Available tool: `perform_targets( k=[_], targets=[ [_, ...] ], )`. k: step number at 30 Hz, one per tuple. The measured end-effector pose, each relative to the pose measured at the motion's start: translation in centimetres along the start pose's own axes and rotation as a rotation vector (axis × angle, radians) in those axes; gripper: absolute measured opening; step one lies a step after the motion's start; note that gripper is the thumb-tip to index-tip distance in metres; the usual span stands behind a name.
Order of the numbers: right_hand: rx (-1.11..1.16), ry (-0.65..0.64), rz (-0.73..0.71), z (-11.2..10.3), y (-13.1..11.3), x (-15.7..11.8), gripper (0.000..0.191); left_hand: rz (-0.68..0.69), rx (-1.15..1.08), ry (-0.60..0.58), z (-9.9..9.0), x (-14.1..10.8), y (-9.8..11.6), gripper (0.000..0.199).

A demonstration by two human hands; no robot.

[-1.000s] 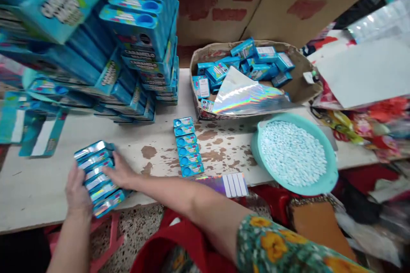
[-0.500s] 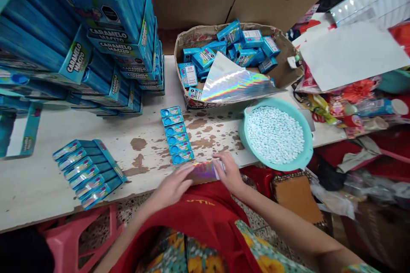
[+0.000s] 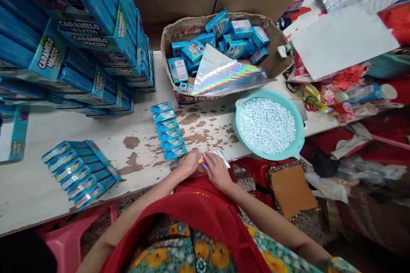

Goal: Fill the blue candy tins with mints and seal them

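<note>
At the table's front edge, a piece of shiny rainbow foil (image 3: 224,159) lies mostly hidden under my hands. My left hand (image 3: 188,164) has its fingers bent and pressed together on the foil's left part. On the other side, my right hand (image 3: 218,170) is closed over the foil, its fingertips close to those of the left. Just beyond my left hand stands a row of several small blue candy boxes (image 3: 170,132) with round dimples on top. To the right is a turquoise basin (image 3: 300,136) of small pale blue candies (image 3: 267,124).
A cut-down carton (image 3: 282,60) holds loose blue boxes and a larger foil sheet (image 3: 227,79). Blue display boxes (image 3: 96,47) are stacked high at left, and a filled tray (image 3: 81,172) lies nearer me. Clutter (image 3: 349,89) covers the right end. A stool (image 3: 290,190) stands below.
My hands have come closer together, and their fingers have closed over the foil, which now shows less. The whole view has shifted slightly.
</note>
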State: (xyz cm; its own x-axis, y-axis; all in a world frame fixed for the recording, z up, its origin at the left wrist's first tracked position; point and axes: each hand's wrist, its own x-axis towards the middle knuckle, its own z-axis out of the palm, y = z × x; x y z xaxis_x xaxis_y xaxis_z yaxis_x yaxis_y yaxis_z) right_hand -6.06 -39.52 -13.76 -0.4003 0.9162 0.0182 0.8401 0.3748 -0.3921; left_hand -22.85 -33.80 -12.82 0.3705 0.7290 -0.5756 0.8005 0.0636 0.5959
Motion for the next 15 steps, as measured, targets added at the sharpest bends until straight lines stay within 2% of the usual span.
perform_targets(
  k=[5,8,13,15],
  targets=[
    [-0.002,-0.031,-0.02,-1.6,0.4,-0.6,0.026,-0.015,-0.038,0.021,0.2,0.4,-0.1,0.032],
    [-0.034,-0.021,-0.013,-2.2,0.6,0.4,0.031,-0.002,-0.068,0.027,0.2,0.4,0.0,0.03],
    [-0.117,-0.023,-0.05,-1.2,0.9,1.5,0.035,-0.018,-0.132,0.058,0.1,0.1,0.1,0.024],
    [-0.118,-0.032,-0.081,-0.9,1.0,1.0,0.035,-0.054,-0.217,0.129,0.2,0.1,-0.1,0.026]
  ],
)
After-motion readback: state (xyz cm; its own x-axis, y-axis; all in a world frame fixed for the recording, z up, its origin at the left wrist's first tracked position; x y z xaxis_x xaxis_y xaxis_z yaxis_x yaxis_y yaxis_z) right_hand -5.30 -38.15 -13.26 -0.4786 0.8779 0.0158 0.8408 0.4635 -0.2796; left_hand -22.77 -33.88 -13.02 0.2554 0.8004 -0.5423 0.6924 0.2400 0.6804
